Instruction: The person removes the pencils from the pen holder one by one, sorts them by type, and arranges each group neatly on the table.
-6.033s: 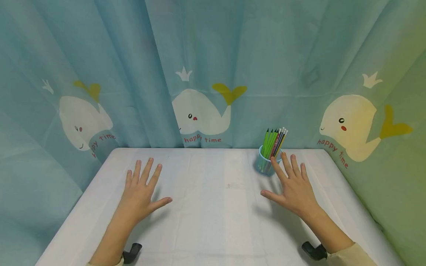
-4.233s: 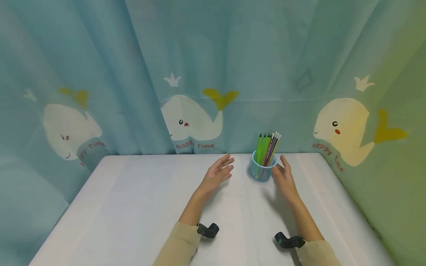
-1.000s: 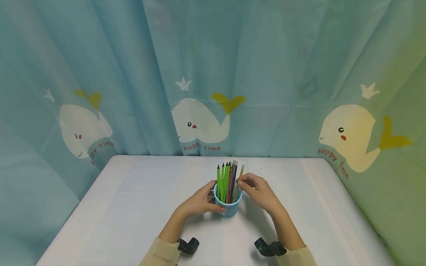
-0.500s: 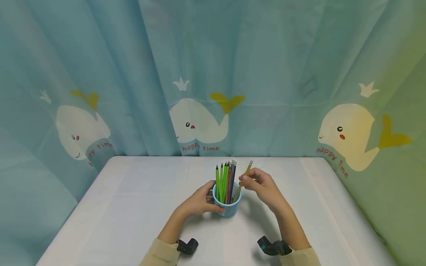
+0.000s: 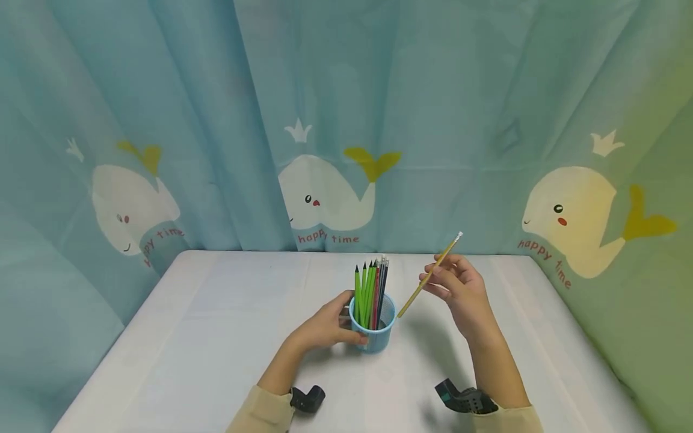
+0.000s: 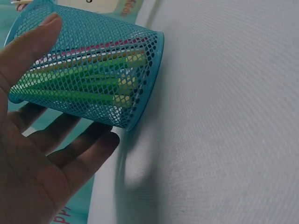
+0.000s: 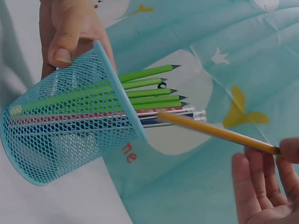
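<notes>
On the table, my left hand [image 5: 325, 328] holds a light blue mesh pencil cup [image 5: 373, 341] by its left side, thumb in front and fingers behind. Several green pencils [image 5: 361, 300] stand in it with black points up. Beside them are a red pencil [image 7: 159, 112] and several dark pencils [image 5: 382, 288] with pale eraser ends up. My right hand [image 5: 464, 291] pinches a yellow pencil [image 5: 419, 291] between thumb and fingers, to the right of the cup. This pencil slants, its silvery eraser end up and its lower end near the rim, blurred in the right wrist view.
A white cloth covers the table [image 5: 216, 361]. Behind and beside it hangs a blue-green curtain [image 5: 455, 120] printed with whales. Each wrist wears a black camera band [image 5: 307, 399].
My hands went from spread apart to the pencil cup, which moved left and nearer to me. Over the last second my right hand drew the yellow pencil out, up and rightward.
</notes>
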### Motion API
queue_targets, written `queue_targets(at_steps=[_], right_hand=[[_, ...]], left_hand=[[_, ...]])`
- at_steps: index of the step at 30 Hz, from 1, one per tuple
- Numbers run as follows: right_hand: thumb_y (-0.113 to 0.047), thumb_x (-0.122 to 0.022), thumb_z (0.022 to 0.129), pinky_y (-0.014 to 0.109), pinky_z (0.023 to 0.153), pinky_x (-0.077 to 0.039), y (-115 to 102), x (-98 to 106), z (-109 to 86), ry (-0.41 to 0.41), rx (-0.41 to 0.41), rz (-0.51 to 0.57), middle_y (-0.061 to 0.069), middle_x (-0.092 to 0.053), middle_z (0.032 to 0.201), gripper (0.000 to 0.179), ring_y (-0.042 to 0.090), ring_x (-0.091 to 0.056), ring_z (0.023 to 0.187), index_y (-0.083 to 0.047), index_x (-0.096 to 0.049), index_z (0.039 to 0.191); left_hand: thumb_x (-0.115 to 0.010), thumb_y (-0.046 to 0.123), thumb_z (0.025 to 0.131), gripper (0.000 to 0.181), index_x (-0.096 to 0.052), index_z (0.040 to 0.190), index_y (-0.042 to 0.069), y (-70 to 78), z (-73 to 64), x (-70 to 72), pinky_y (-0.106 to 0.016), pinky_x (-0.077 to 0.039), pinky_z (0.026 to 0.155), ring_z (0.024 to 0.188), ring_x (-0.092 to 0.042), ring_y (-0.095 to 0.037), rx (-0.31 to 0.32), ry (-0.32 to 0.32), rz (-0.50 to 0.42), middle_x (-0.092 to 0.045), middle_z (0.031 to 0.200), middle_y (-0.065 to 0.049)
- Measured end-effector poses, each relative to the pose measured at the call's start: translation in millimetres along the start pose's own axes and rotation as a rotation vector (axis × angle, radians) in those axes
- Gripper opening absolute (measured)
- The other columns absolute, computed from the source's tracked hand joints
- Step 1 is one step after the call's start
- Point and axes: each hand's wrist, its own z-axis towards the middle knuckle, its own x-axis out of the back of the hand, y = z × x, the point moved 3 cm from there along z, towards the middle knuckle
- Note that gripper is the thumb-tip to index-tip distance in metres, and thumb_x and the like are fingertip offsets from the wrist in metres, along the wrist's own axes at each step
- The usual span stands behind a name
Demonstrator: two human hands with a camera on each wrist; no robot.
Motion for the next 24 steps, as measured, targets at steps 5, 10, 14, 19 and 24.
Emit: queue_targets(at_steps=[5,10,14,19,24], right_hand=[[-0.006,-0.06,0.099,0.033,0.082,-0.061,3,7,2.4,0.027,-0.013,0.021,0.001,-0.065,0.097,0.016,0.017,-0.071,0.086,-0.009,-0.055,0.115],[-0.004,-0.061,0.098,0.035,0.081,-0.062,17,8,6.7,-0.029,-0.05,-0.06,0.003,-0.064,0.098,0.022,0.018,-0.07,0.086,-0.007,-0.056,0.118],[0.001,-0.061,0.095,0.033,0.081,-0.061,30,8,8.5,-0.043,-0.097,-0.17,0.009,-0.063,0.103,0.03,0.017,-0.071,0.089,-0.004,-0.054,0.124],[0.004,-0.061,0.09,0.031,0.077,-0.062,42,3,10.9,-0.048,-0.121,-0.298,0.023,-0.061,0.112,0.043,0.018,-0.071,0.089,-0.001,-0.052,0.132],[0.005,-0.065,0.087,0.032,0.072,-0.062,53,0,11.2,-0.042,-0.159,-0.375,0.026,-0.061,0.113,0.054,0.024,-0.069,0.088,-0.004,-0.05,0.138]], left_hand=[[-0.089,0.016,0.074,0.091,-0.037,0.148,0.014,3.7,-0.4,0.6,-0.039,-0.049,0.106,0.125,-0.057,-0.028,-0.001,0.01,0.028,-0.056,0.137,-0.007],[-0.089,0.014,0.073,0.09,-0.038,0.147,0.015,2.3,-0.7,1.5,-0.035,-0.05,0.104,0.121,-0.059,-0.025,0.004,0.012,0.013,-0.057,0.135,-0.006],[-0.089,0.012,0.073,0.089,-0.038,0.146,0.013,0.7,-0.4,1.3,-0.031,-0.051,0.102,0.119,-0.06,-0.023,0.011,-0.003,-0.013,-0.056,0.134,-0.007],[-0.088,0.009,0.074,0.088,-0.037,0.146,0.012,0.0,0.0,2.6,-0.032,-0.051,0.103,0.121,-0.059,-0.026,0.015,-0.005,-0.055,-0.054,0.137,-0.01],[-0.088,0.007,0.074,0.088,-0.037,0.146,0.009,0.1,1.0,3.0,-0.033,-0.05,0.104,0.123,-0.059,-0.027,0.019,-0.009,-0.055,-0.053,0.139,-0.012]])
